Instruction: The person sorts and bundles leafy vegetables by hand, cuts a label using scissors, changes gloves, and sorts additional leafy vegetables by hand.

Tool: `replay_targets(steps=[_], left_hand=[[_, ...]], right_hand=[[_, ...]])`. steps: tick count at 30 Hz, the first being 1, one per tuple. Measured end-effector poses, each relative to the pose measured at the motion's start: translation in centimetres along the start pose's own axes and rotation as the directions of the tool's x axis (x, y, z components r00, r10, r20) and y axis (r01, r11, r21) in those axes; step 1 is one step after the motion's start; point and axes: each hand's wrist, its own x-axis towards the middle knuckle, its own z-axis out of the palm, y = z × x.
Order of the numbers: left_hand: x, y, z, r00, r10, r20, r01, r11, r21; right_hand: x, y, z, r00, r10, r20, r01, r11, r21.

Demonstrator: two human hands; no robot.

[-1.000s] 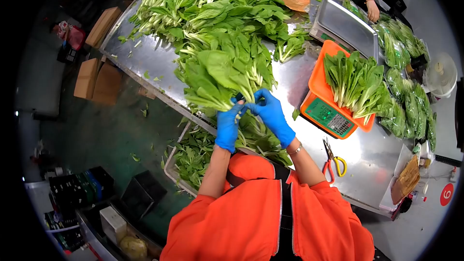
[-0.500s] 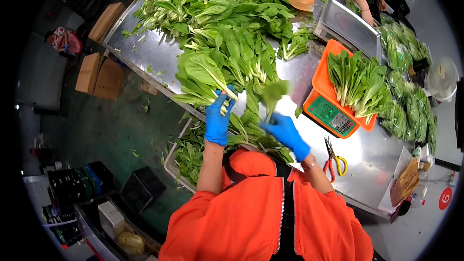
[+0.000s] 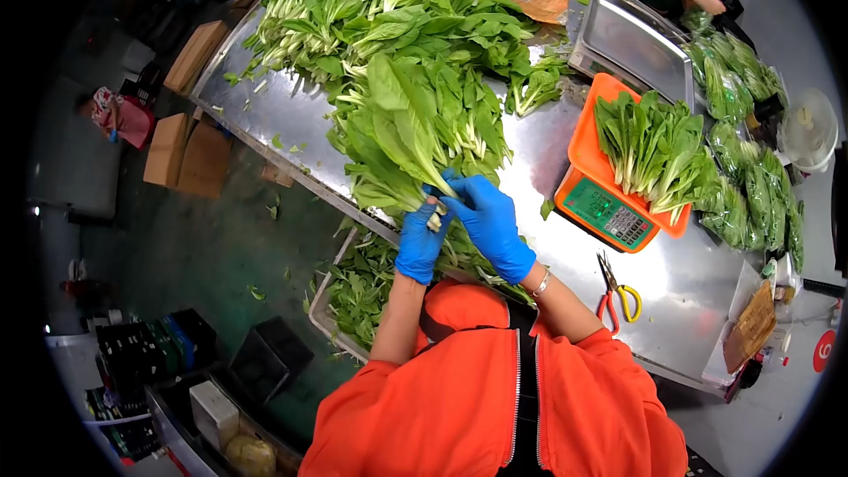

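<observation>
My left hand [image 3: 420,240], in a blue glove, is closed round the stem ends of a bunch of leafy greens [image 3: 389,137] with broad leaves and pale stems. Against it, my gloved right hand [image 3: 488,223] pinches at the stems of the same bunch. Its fingertips are partly hidden, so I cannot make out which stem they grip. The leaves point away from me, over the near edge of a big heap of the same greens [image 3: 380,13]. Below my hands is a crate [image 3: 329,322] of loose leaves, partly covered by my arms.
An orange scale [image 3: 583,146] bearing greens stands to the right. Red-and-yellow scissors [image 3: 616,291] lie on the metal table [image 3: 565,252]. Farther off are a second scale [image 3: 636,44], bagged greens [image 3: 729,93] and another person's hand [image 3: 707,0]. Cardboard boxes [image 3: 203,159] stand on the floor at left.
My right hand has moved left and up, from holding a separate blurred leaf to the bunch in my left hand. My left hand has shifted slightly right and down. The other person's arm has moved right.
</observation>
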Motion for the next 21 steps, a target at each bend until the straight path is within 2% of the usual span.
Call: replay_targets(steps=[1,3,5,8,10,13,15,16,17,19,20,21], left_hand=[[0.1,-0.3,-0.3,1.000,0.006,-0.005,-0.006,1.000,0.004],[0.3,-0.5,-0.6,1.000,0.012,0.020,-0.012,1.000,0.025],[0.2,-0.4,-0.6,0.999,-0.022,-0.030,0.023,1.000,0.013],[0.4,-0.6,-2.2,1.000,-0.007,0.009,0.007,0.999,0.053],[0.8,-0.7,-3.9,0.999,-0.017,-0.051,0.017,1.000,0.004],[0.7,-0.4,-2.8,0.999,-0.039,-0.008,0.040,0.994,0.100],[0.9,-0.7,-3.6,0.992,-0.090,-0.094,0.093,0.995,0.024],[0.7,-0.2,-2.0,0.995,-0.098,-0.024,0.100,0.990,0.098],[0.8,-0.2,-2.3,0.996,-0.068,-0.061,0.077,0.985,0.155],[0.5,-0.2,-1.6,0.996,-0.001,-0.084,0.015,0.986,0.165],[0.1,0.0,-1.4,0.986,0.007,-0.164,0.017,0.990,0.140],[0.4,0.3,-1.8,0.986,0.003,-0.165,0.019,0.991,0.135]], right_hand=[[-0.1,-0.1,0.2,1.000,-0.001,0.005,0.001,1.000,0.008],[-0.3,-0.5,0.1,0.996,-0.079,0.037,0.085,0.968,-0.234],[-0.4,-0.7,-0.1,0.995,-0.072,0.062,0.086,0.957,-0.277],[-0.6,-0.5,0.2,0.994,-0.076,0.079,0.098,0.939,-0.329],[-0.6,-0.2,0.4,0.993,-0.090,0.074,0.110,0.935,-0.336],[-0.7,0.6,0.4,0.989,-0.115,0.093,0.137,0.949,-0.285],[-0.9,1.0,0.4,0.988,-0.099,0.115,0.119,0.977,-0.179],[-1.1,1.0,0.2,0.990,-0.046,0.133,0.065,0.988,-0.143],[-1.5,1.1,0.1,0.991,-0.035,0.129,0.055,0.986,-0.158],[-1.9,1.9,0.1,0.987,0.029,0.159,-0.031,0.999,0.010],[-1.8,2.5,0.0,0.974,0.126,0.188,-0.135,0.990,0.036],[-1.4,3.6,-0.3,0.974,0.129,0.188,-0.137,0.990,0.031]])
